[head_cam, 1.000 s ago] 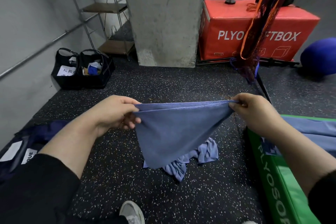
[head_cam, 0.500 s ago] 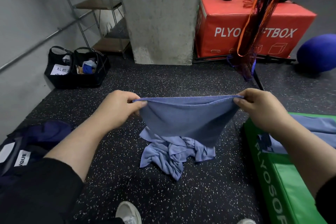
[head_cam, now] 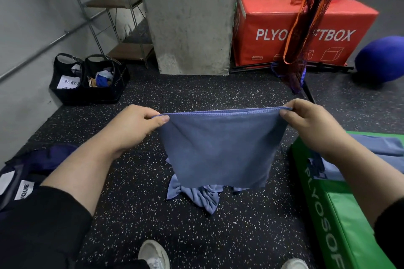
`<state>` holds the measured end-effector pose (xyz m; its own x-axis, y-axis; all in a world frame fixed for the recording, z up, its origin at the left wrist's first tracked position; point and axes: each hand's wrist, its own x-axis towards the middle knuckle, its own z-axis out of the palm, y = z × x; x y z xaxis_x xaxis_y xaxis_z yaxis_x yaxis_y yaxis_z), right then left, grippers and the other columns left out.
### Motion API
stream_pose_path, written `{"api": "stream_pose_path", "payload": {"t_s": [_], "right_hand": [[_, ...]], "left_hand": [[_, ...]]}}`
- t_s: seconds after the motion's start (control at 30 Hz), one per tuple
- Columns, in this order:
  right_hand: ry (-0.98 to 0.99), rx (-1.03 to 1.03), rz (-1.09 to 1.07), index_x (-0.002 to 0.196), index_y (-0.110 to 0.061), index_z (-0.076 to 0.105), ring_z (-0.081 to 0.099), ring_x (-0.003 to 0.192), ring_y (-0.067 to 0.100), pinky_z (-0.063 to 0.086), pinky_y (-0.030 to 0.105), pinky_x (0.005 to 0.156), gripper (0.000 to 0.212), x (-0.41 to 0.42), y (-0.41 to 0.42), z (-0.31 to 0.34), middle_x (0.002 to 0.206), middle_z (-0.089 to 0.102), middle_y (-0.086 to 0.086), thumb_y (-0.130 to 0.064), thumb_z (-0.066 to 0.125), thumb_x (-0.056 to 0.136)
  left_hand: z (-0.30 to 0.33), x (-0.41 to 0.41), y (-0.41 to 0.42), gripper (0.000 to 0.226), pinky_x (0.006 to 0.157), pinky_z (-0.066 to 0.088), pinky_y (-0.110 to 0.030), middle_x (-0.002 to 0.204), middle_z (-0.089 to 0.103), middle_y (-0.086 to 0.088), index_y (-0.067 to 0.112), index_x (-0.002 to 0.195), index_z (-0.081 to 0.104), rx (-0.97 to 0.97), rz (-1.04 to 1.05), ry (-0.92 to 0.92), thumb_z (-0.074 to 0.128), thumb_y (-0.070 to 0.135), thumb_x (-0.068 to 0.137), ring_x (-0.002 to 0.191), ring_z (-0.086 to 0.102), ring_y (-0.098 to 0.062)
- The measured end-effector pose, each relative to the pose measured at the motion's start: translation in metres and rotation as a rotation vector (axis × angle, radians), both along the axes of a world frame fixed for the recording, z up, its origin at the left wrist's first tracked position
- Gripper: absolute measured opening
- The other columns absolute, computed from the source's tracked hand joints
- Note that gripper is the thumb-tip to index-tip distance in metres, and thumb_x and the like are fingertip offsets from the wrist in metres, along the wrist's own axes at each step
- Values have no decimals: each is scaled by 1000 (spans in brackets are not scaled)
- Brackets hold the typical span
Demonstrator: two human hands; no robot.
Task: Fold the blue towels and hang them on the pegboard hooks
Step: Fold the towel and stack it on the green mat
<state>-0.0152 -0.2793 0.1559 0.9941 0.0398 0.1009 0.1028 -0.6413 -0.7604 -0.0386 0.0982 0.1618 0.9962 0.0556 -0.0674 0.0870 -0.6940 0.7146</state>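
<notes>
Blue towel (head_cam: 220, 148), folded over so its stitched top edge runs straight and level, hangs in the air in front of the person, above the speckled black floor (head_cam: 218, 225). In the head view, the left hand (head_cam: 135, 126) pinches the towel's left top corner between thumb and curled fingers, and the right hand (head_cam: 310, 124) pinches the right top corner the same way, so the cloth is stretched taut between them and drops down in a flat panel.

Below and just behind the hanging panel, a crumpled towel (head_cam: 196, 196) of a lighter blue lies bunched on the floor. To the right, a green foam box (head_cam: 341, 214) sits on the floor, and more blue towels (head_cam: 380, 148) lie flat on its top, partly hidden by the right forearm.

Farther back stands a grey concrete pillar (head_cam: 188, 17), with a red plyo box (head_cam: 301, 26) to its right and an orange and dark net (head_cam: 306, 17) hanging in front of that box. A dark blue ball (head_cam: 380, 59) rests on the floor at the far right. On the left, a black tote (head_cam: 91, 81) holding odds and ends sits by the wall, near a wire shelf (head_cam: 118, 24). White shoes (head_cam: 153, 255) show at the bottom edge.
</notes>
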Motion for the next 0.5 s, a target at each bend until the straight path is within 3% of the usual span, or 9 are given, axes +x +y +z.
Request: {"api": "stream_pose_path", "payload": {"t_s": [0.07,0.13,0.23,0.3,0.4,0.5], "right_hand": [[25,136,4,90,-17,62,46,69,20,42,44,69,21,1,-1,1,72,55,10,-37,60,95],[43,268,2,90,-14,62,46,71,22,40,43,68,18,1,1,1,74,52,7,-31,60,97],[89,396,-15,84,-14,61,49,67,14,45,32,62,18,1,6,-4,71,53,2,-18,57,101],[130,437,-49,83,-18,62,48,59,10,42,26,53,19,1,13,-8,65,53,-3,-15,56,101],[225,520,-118,86,-15,64,51,62,15,43,25,54,16,2,22,-15,67,55,3,-14,57,99],[352,579,-120,96,-12,65,50,75,24,48,31,60,11,0,35,-23,81,52,13,-13,55,100]], "left_hand": [[-2,2,2,30,86,55,-50,86,71,-19,13,87,76,-90,-4,-12,66,40,97,77,66,-25],[-4,3,3,31,92,54,-52,94,71,-22,10,88,76,-188,-8,-29,66,38,97,80,65,-21],[-13,4,-4,38,80,50,-43,82,69,-16,9,87,73,-270,11,-35,64,46,94,77,55,-17],[-22,4,-13,32,74,41,-37,76,62,-8,3,84,71,-373,92,-41,63,31,98,74,49,-16],[-34,6,-30,25,70,39,-39,73,54,-7,7,77,67,-535,248,11,63,22,97,73,48,-18],[-41,9,-45,12,70,39,-40,81,55,-8,13,92,70,-664,402,94,64,24,92,78,50,-20]]}}
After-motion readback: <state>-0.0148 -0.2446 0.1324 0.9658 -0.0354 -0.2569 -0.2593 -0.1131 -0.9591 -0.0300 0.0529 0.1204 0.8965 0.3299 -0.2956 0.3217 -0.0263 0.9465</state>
